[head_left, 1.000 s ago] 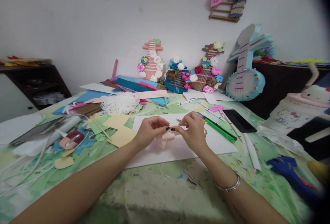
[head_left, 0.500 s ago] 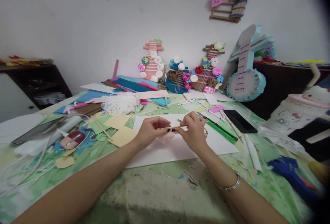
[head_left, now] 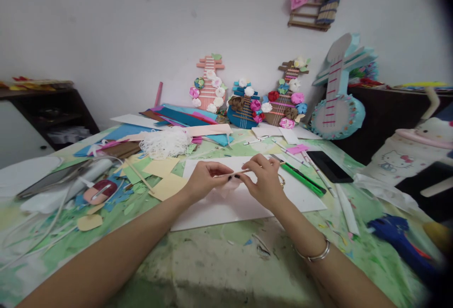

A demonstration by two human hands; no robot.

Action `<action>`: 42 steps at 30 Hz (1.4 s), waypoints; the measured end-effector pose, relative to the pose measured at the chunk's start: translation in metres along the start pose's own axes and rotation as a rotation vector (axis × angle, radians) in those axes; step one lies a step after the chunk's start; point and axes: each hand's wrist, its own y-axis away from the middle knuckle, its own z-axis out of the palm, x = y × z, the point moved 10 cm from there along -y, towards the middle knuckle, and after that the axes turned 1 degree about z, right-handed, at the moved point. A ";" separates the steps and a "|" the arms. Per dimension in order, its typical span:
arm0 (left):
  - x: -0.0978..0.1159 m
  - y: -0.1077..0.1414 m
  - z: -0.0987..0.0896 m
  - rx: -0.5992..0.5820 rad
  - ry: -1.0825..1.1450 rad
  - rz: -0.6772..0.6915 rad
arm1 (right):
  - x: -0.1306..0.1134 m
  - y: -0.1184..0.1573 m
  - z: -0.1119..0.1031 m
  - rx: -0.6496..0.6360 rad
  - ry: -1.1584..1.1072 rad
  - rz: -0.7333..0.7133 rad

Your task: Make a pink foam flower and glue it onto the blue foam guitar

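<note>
Over a white board (head_left: pixel 226 216), my two hands meet at a thin stick (head_left: pixel 244 171) that lies nearly level between them. A piece of pale pink paper (head_left: pixel 231 185) hangs at the stick, close to the fingertips. My left hand (head_left: pixel 206 179) pinches the paper against the stick from the left. From the right, my right hand (head_left: pixel 265 175) is closed on the stick, thumb below and fingers above. Gold-coloured scissor handles (head_left: pixel 282 181) show just beyond my right hand; the rest of them is mostly hidden. A green utility knife (head_left: pixel 304 179) lies to the right on the board.
A black phone (head_left: pixel 329 166) and a blue glue gun (head_left: pixel 399 237) lie on the right. White shredded paper (head_left: pixel 166 142) and yellow paper pieces (head_left: pixel 170 187) are on the left. Decorated paper instruments (head_left: pixel 242 109) lean against the wall. A large cup (head_left: pixel 403 157) stands at far right.
The fingers of my right hand have shifted slightly along the stick and spread a little. Both hands stay in nearly the same place; the paper hangs a bit differently.
</note>
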 end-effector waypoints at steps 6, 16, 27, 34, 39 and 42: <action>0.002 0.000 0.000 0.023 -0.028 0.045 | 0.007 -0.001 0.005 -0.013 -0.029 0.051; 0.010 0.003 0.003 0.004 0.025 0.044 | 0.011 -0.001 0.001 0.014 -0.101 0.117; 0.013 0.003 0.003 0.004 -0.050 0.081 | 0.009 -0.001 -0.004 0.045 -0.132 0.121; 0.014 0.003 0.000 0.041 -0.096 0.119 | 0.009 -0.001 -0.004 0.062 -0.102 0.120; 0.019 0.006 -0.006 0.113 -0.188 0.167 | 0.005 0.001 -0.003 0.071 -0.009 0.059; 0.024 0.007 -0.008 0.134 -0.226 0.193 | 0.006 0.000 -0.001 0.050 0.052 0.046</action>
